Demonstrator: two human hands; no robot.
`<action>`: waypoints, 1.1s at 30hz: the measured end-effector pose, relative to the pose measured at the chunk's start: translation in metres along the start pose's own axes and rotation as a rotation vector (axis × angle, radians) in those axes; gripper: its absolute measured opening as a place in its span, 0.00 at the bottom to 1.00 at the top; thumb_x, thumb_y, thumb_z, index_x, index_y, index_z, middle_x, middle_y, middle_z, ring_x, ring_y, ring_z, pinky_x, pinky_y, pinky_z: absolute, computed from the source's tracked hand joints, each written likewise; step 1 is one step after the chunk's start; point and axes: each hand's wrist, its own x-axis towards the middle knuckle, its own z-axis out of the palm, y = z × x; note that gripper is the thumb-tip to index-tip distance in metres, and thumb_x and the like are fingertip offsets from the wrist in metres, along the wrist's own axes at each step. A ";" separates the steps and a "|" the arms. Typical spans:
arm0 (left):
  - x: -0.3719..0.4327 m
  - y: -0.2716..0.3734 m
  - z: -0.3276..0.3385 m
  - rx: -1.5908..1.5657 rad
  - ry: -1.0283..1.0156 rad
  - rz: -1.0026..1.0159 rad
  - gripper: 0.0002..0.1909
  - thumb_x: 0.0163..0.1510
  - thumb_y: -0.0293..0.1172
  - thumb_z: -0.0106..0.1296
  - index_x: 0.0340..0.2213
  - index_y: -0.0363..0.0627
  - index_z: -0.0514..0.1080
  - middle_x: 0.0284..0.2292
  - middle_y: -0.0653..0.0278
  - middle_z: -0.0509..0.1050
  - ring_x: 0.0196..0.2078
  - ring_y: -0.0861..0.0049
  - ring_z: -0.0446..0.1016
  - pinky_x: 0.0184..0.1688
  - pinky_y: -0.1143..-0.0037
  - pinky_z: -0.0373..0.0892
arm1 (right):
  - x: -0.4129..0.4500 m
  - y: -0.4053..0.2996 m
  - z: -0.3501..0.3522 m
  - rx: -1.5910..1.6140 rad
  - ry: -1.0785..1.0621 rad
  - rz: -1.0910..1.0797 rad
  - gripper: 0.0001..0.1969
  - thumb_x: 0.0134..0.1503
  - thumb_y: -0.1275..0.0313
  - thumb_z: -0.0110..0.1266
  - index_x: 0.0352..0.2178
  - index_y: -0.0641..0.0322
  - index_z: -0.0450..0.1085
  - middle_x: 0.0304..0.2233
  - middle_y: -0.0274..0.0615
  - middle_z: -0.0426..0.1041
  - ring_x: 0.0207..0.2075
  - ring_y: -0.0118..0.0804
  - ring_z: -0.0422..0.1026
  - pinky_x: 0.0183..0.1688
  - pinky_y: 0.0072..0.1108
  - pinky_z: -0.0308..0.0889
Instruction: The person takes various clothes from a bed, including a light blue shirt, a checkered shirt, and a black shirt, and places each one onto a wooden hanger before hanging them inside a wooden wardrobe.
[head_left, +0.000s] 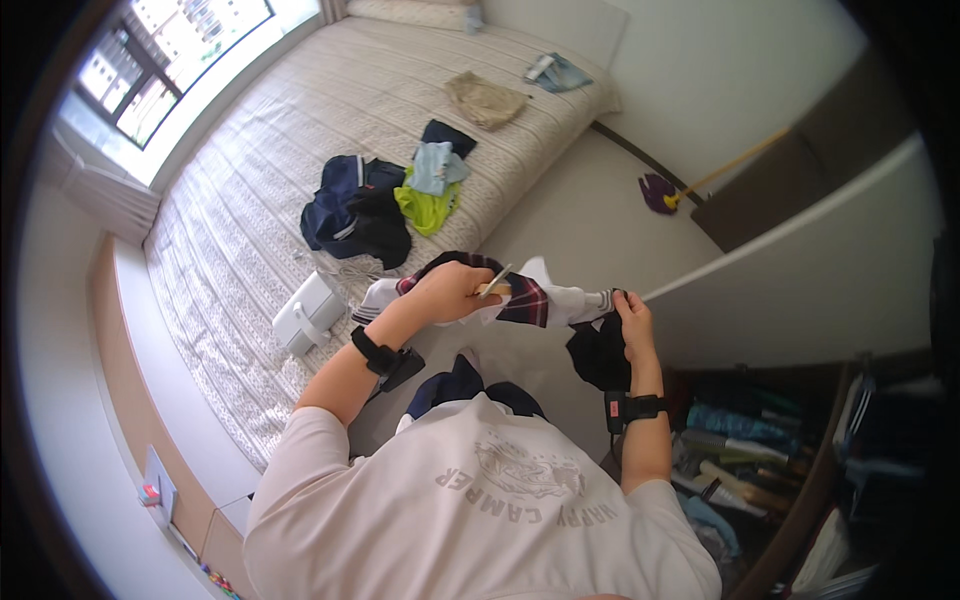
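My left hand (454, 291) is closed around a pale wooden piece (495, 289) with a thin greyish bar, perhaps part of a hanger. Under and beside it hangs a white garment (574, 301) with striped cuffs, together with dark red and black plaid cloth (529, 300). At the garment's far right, my right hand (636, 315) pinches the striped cuff between thumb and fingers. A black cloth (598, 352) hangs just below that hand; whether it is joined to the white garment cannot be told. Both wrists wear black straps with small devices.
On the bed (255, 150) lie navy and black clothes (356, 206), a lime-green garment (427, 206), beige cloth (487, 100), folded denim (562, 73) and a white case (309, 313). A white door panel (795, 277) and an open wardrobe with clothes (735, 457) stand right. A purple mop (660, 193) leans beyond.
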 end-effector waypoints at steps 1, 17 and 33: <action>-0.009 -0.013 -0.009 0.010 0.032 -0.048 0.11 0.48 0.38 0.53 0.29 0.43 0.71 0.22 0.54 0.72 0.24 0.59 0.70 0.28 0.70 0.65 | 0.009 -0.002 0.013 -0.051 0.005 -0.017 0.12 0.55 0.64 0.51 0.30 0.64 0.70 0.23 0.26 0.67 0.27 0.18 0.60 0.31 0.13 0.57; -0.127 -0.188 -0.065 -1.031 1.054 -0.836 0.12 0.51 0.38 0.51 0.21 0.45 0.64 0.12 0.75 0.60 0.11 0.87 0.58 0.13 0.83 0.53 | 0.205 -0.091 0.231 -0.391 -0.262 -0.277 0.08 0.53 0.70 0.52 0.33 0.64 0.68 0.31 0.33 0.71 0.34 0.23 0.68 0.39 0.16 0.61; -0.033 -0.203 -0.117 -0.788 1.140 -1.216 0.10 0.53 0.36 0.48 0.30 0.40 0.68 0.23 0.68 0.70 0.23 0.84 0.69 0.24 0.83 0.64 | 0.551 -0.164 0.348 -0.959 -0.221 -0.575 0.14 0.54 0.63 0.47 0.36 0.63 0.68 0.37 0.51 0.70 0.40 0.47 0.68 0.40 0.31 0.64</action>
